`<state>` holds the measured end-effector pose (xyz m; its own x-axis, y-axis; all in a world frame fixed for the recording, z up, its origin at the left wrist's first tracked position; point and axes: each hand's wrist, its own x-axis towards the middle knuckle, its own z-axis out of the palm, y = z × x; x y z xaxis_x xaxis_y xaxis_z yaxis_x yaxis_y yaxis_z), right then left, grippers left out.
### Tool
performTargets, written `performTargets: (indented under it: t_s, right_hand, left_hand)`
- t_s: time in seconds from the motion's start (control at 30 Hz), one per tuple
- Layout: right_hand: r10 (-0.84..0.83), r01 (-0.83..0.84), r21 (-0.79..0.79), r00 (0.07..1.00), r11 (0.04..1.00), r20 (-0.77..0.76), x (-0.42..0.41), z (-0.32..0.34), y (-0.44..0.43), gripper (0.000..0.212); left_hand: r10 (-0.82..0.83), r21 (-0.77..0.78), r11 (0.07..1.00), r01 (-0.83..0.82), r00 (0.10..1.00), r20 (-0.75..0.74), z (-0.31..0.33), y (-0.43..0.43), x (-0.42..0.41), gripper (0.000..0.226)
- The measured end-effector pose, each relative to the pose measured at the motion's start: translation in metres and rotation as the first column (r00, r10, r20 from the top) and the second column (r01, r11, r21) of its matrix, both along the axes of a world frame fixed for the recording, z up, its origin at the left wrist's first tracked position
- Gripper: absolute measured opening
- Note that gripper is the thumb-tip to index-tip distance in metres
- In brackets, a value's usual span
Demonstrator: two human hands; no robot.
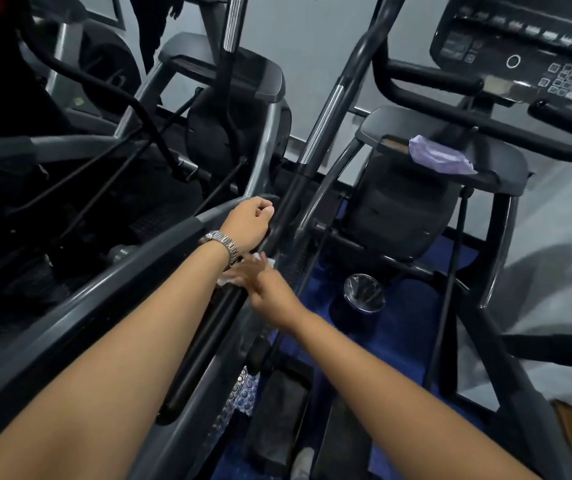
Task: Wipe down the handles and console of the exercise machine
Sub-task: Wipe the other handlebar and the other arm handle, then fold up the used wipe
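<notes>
Grey wall (pixel 312 46), blue floor (pixel 409 327), exercise machine (pixel 402 209).

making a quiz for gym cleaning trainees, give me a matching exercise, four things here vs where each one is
Things: 1 wristwatch; 2 purple packet; 3 white wipe; 4 shiny bin.
Places: a on the blue floor; b under the right hand, against the black handle bar; c on the arm behind the left hand; d on the dark ledge below the console.
Pairs: 1-c, 2-d, 3-b, 4-a.
</notes>
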<state>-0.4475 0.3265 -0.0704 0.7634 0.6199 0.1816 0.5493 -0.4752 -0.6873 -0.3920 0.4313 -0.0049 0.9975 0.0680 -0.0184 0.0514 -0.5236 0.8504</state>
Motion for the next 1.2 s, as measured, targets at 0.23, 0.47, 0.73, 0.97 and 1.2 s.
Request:
performTargets:
  t_s: [0.23, 0.47, 0.73, 0.97, 1.2]
  right_hand:
    - [-0.018, 0.033, -0.216, 0.997, 0.976, 0.074, 0.075, 0.015, -0.022, 0.069]
    - [0.183, -0.033, -0.239, 0.745, 0.971, 0.641, 0.132, 0.036, -0.06, 0.042]
    - [-0.058, 0.117, -0.054, 0.775, 0.992, 0.629, 0.169, 0.074, -0.102, 0.031]
    - [-0.51, 0.362, 0.528, 0.845, 0.768, 0.161, 0.193, 0.074, -0.157, 0.024]
    - [-0.64, 0.738, 0.535, 0.652, 0.411, -0.408, 0.218, 0.067, -0.222, 0.022]
  left_hand:
    - [0.14, -0.009, 0.99, -0.139, 0.985, 0.099, 0.01, -0.019, 0.027, 0.026]
    - [0.269, -0.031, 0.961, -0.274, 0.907, 0.324, 0.029, -0.057, 0.058, 0.025]
    - [0.274, -0.06, 0.955, -0.292, 0.783, 0.559, 0.048, -0.128, 0.092, 0.029]
    - [0.18, -0.039, 0.98, -0.194, 0.797, 0.576, 0.038, -0.178, 0.116, 0.027]
    - [-0.04, -0.025, 0.998, 0.056, 0.898, 0.438, 0.019, -0.242, 0.143, 0.028]
